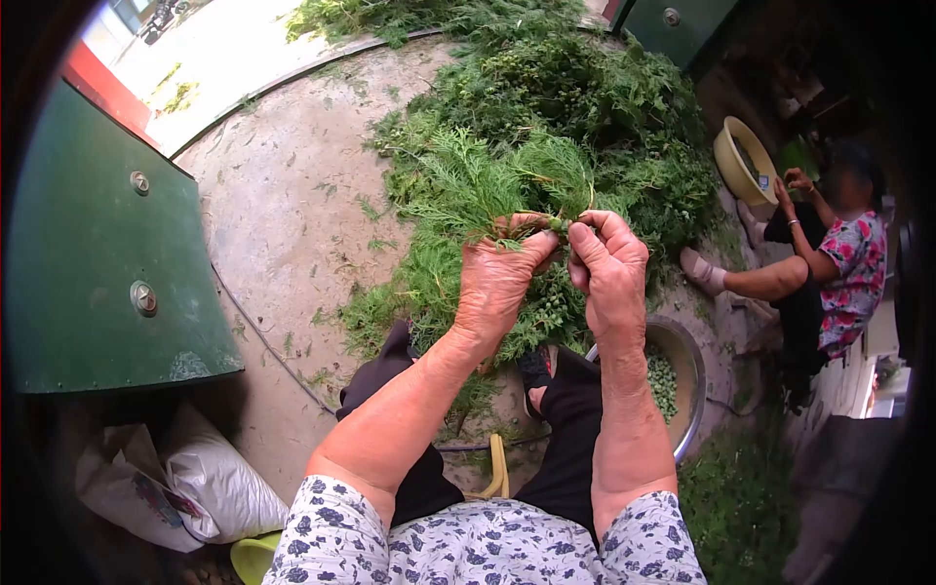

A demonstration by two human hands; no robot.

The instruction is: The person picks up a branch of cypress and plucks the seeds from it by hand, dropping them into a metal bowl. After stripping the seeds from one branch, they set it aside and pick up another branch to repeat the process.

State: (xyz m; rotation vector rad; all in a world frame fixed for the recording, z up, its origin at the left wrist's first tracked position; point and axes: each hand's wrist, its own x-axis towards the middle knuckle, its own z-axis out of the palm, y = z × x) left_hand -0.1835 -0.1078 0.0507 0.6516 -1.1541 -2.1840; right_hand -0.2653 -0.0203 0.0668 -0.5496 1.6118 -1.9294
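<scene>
My left hand (495,288) is closed around a feathery evergreen sprig (468,180), whose fronds fan out beyond the fingers. Against it, my right hand (611,268) pinches with thumb and forefinger at a small green cone (559,225) on the stem. The two sets of fingertips nearly meet. Below and beyond them spreads a big heap of cut evergreen branches (624,127). Beside my right forearm stands a metal basin (698,390) with many small green cones (661,380) in it, partly hidden by the arm.
At the right another person (843,258) sits low beside a yellow basin (731,146). Green metal doors (97,244) stand at the left and far right. White sacks (214,478) and a lime-green bowl (252,558) are at lower left. A cable (263,341) crosses the concrete floor.
</scene>
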